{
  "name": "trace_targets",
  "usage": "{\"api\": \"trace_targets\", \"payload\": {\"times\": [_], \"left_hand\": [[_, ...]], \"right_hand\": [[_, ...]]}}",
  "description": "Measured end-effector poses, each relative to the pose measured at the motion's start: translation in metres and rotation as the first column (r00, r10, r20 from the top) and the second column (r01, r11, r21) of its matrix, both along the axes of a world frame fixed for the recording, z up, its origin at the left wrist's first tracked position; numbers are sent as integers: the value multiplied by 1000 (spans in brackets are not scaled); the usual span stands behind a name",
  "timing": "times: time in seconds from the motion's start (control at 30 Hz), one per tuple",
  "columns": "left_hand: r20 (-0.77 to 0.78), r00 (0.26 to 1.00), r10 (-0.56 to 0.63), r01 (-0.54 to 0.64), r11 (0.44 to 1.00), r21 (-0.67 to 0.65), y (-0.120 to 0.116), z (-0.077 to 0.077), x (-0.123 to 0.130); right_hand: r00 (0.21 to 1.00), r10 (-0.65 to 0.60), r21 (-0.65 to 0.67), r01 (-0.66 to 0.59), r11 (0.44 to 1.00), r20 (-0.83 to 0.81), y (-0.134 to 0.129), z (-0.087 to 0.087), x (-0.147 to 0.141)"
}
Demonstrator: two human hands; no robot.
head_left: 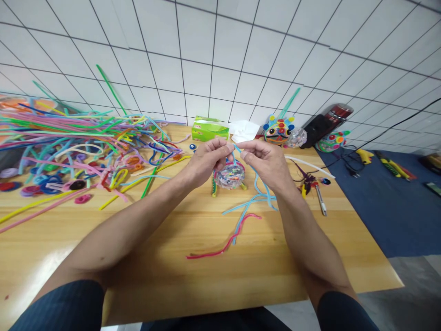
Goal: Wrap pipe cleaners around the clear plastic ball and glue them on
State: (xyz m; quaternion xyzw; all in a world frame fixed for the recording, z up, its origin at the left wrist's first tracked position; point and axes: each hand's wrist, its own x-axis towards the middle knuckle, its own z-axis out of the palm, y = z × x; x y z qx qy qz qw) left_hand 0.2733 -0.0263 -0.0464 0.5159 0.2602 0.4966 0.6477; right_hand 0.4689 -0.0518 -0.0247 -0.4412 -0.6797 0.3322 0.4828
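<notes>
Both my hands meet above a clear round plastic piece (230,177) with a pink rim and colourful bits showing through it. My left hand (214,156) pinches a light blue pipe cleaner (234,156) between thumb and fingers. From the other side my right hand (263,161) grips the same blue strip, whose tail hangs below the palm. Where the strip meets the round piece is partly hidden by my fingers. Loose light blue pipe cleaners (246,207) cross each other on the table below, beside a bent red pipe cleaner (223,250).
A big heap of coloured pipe cleaners (79,133) covers the left of the wooden table (165,276). Along the wall stand a green tissue pack (209,128), a decorated face figure (278,131) and a dark red-topped bottle (327,122). A white pen (321,201) lies right.
</notes>
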Motion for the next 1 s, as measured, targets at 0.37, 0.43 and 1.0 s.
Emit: {"api": "trace_targets", "payload": {"times": [0.37, 0.43, 1.0], "left_hand": [[49, 997, 66, -65, 998, -16, 2, 1, 0], [51, 996, 75, -74, 997, -18, 2, 1, 0], [88, 991, 99, -99, 995, -11, 3, -2, 0]], "right_hand": [[1000, -5, -7, 5, 1000, -20, 1, -1, 0], [1000, -14, -12, 13, 1000, -28, 2, -2, 0], [997, -17, -31, 15, 999, -70, 3, -4, 0]]}}
